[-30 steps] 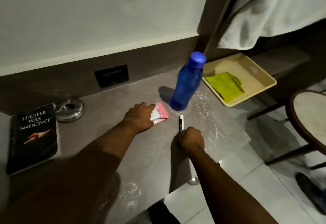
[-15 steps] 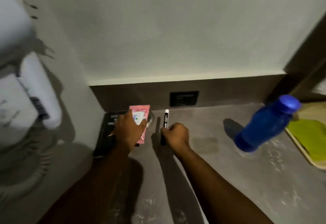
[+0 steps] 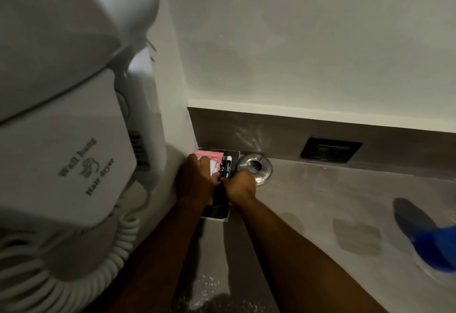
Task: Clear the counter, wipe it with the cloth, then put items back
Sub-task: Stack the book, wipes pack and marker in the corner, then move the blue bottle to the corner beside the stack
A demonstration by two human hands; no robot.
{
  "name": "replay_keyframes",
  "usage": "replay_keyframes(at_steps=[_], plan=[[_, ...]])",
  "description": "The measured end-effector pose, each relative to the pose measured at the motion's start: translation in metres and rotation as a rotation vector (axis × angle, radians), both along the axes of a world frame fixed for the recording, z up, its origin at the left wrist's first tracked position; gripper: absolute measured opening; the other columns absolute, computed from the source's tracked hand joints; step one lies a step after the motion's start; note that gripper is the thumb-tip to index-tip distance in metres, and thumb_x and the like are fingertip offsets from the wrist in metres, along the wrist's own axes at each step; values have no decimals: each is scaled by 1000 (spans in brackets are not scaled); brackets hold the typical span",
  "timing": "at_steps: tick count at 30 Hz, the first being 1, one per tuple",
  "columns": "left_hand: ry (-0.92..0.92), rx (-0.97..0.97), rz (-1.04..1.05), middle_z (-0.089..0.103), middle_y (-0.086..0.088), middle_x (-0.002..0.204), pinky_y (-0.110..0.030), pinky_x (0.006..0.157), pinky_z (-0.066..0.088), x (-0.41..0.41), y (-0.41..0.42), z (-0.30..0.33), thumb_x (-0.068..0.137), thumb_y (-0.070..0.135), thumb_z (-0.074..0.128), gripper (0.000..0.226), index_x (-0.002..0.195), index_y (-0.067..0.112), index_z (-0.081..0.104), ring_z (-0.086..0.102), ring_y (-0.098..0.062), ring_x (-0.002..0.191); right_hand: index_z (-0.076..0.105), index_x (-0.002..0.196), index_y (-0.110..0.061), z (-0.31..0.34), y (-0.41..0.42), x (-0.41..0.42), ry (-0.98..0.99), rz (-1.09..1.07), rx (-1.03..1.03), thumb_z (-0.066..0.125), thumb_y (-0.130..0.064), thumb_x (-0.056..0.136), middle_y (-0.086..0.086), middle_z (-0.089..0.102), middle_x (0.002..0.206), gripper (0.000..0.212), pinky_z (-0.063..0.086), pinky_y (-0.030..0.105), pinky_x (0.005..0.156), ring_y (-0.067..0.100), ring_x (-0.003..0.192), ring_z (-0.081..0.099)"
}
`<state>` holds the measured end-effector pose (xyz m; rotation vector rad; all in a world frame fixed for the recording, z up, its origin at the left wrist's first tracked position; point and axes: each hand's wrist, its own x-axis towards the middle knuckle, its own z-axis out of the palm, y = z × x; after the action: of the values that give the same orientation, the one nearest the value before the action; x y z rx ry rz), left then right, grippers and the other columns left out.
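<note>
In the far left corner of the surface (image 3: 320, 201), the left hand (image 3: 195, 182) grips a pink packet (image 3: 209, 158) over a black book (image 3: 230, 156). The right hand (image 3: 240, 185) clenches a black marker (image 3: 227, 168), its long axis running away from the person, white cap toward the wall. A metal ashtray (image 3: 256, 167) sits just beside the book; a blue bottle (image 3: 436, 248) stands well apart at right.

My left hand (image 3: 197, 180) grips a pink packet (image 3: 209, 162) and my right hand (image 3: 240, 185) grips a black marker (image 3: 227, 167), both over the black book (image 3: 218, 208) in the counter's (image 3: 320, 201) far left corner, beside a metal ashtray (image 3: 256, 166).
</note>
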<state>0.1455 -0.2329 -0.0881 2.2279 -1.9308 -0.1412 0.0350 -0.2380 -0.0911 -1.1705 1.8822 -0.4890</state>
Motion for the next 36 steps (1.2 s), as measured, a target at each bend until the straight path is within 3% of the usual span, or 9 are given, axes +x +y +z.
replay_keyframes(at_steps=[7,10,12,17,22,27,31,34,36], plan=[[-53,-52,-62,59,-26,100,-43,68,46,-7,-7,-3,79,45,71,51,96,-2,65,57,-43,82,74,103,0,-7,-3,-7,38,46,-27,58,-17,92,21,72,107,25,54,36,84,36,100,68],[-113,-14,21,56,-20,114,-40,80,43,-16,-5,11,90,51,52,53,112,4,60,54,-39,95,74,101,-2,4,9,-28,-13,12,-72,59,-17,93,20,73,104,23,55,41,88,35,97,68],[-144,14,74,52,-15,124,-38,87,42,-24,-1,21,92,55,43,54,123,12,54,51,-33,105,74,101,-5,20,17,-52,19,12,-144,58,-17,94,16,73,104,22,52,31,85,31,98,68],[104,-56,-183,50,-11,134,-43,98,40,-78,27,39,90,46,52,45,125,18,54,47,-32,118,74,97,-11,98,29,-160,228,-76,-358,60,-28,95,10,74,95,22,49,28,76,22,84,67],[403,182,-443,43,-9,143,-37,105,39,-178,51,56,90,47,55,56,136,16,45,44,-29,129,71,93,-11,184,69,-286,664,-169,-478,56,-35,94,10,72,92,28,49,32,71,27,82,65],[601,345,-590,42,-3,148,-35,99,41,-285,84,73,86,50,62,68,144,24,37,47,-24,130,65,109,-14,211,130,-373,1035,-242,-222,56,-62,85,17,64,114,54,52,42,83,39,102,62],[646,460,-681,41,-2,149,-39,102,44,-354,96,72,80,45,70,78,146,26,32,45,-24,132,58,94,-16,200,159,-401,882,-202,-26,46,-78,81,12,62,100,65,47,36,71,29,87,60],[709,537,-723,50,1,140,-26,88,46,-391,101,69,73,37,78,78,139,25,38,52,-21,121,49,91,-21,188,158,-397,774,-103,-128,63,-61,83,0,51,90,43,37,30,67,19,79,50],[801,588,-697,60,11,112,-5,64,42,-404,100,64,69,27,83,56,113,34,49,55,-12,98,51,99,-21,183,154,-394,793,-68,-226,68,-47,84,0,47,96,35,37,30,70,18,83,47]])
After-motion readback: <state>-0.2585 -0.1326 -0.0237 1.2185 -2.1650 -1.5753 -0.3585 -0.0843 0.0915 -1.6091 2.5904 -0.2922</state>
